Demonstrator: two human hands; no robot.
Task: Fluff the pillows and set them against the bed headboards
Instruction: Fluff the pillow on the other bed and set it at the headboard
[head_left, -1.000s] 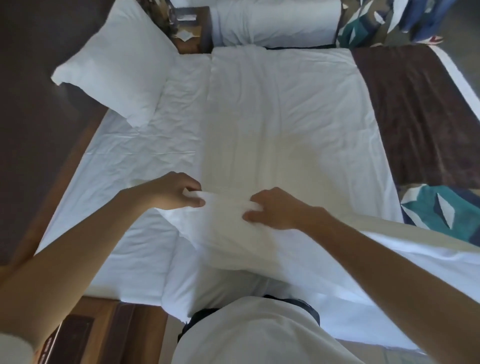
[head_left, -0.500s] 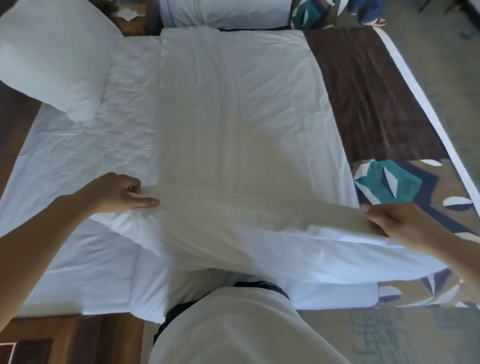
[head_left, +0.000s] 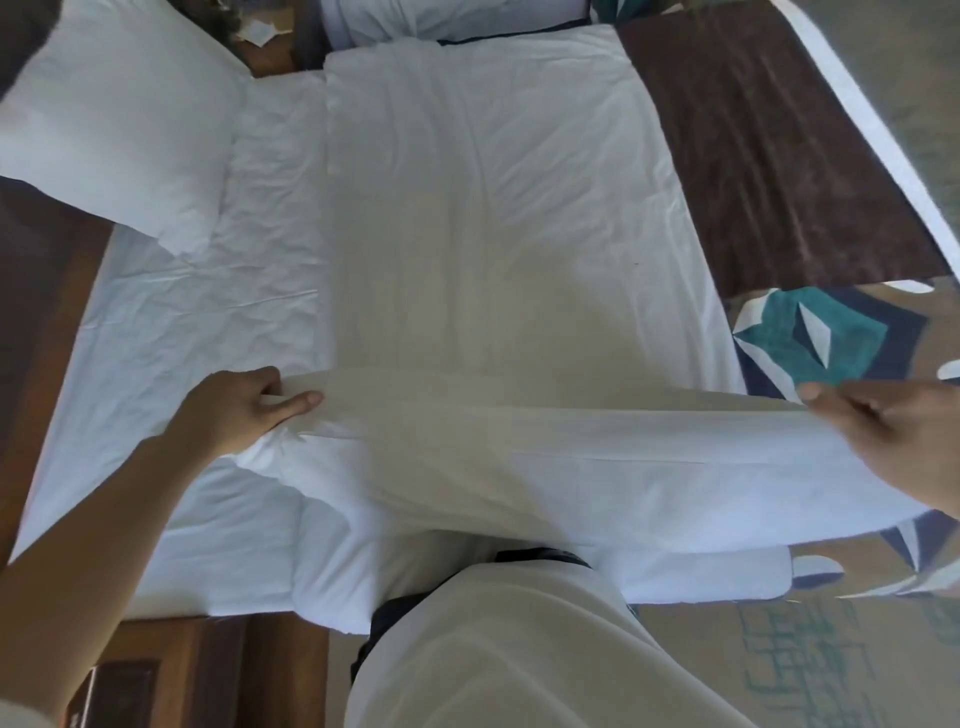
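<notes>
My left hand (head_left: 244, 410) and right hand (head_left: 893, 441) pinch the pillow's (head_left: 519, 467) opposite ends — stretched wide, ready, I reckon, to shake it plump.

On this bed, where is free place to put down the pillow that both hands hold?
The wrinkled sheet between the propped pillow and the left hand lies bare. The folded duvet middle is also bare, bordered by the brown runner. It is crowded near the body, where the held pillow spans both hands.

The bed (head_left: 171, 374) carries a wrinkled white sheet, a folded duvet (head_left: 493, 182), a brown runner (head_left: 769, 156) (patterned at its near end), and a pillow (head_left: 114, 124) at its head.
</notes>
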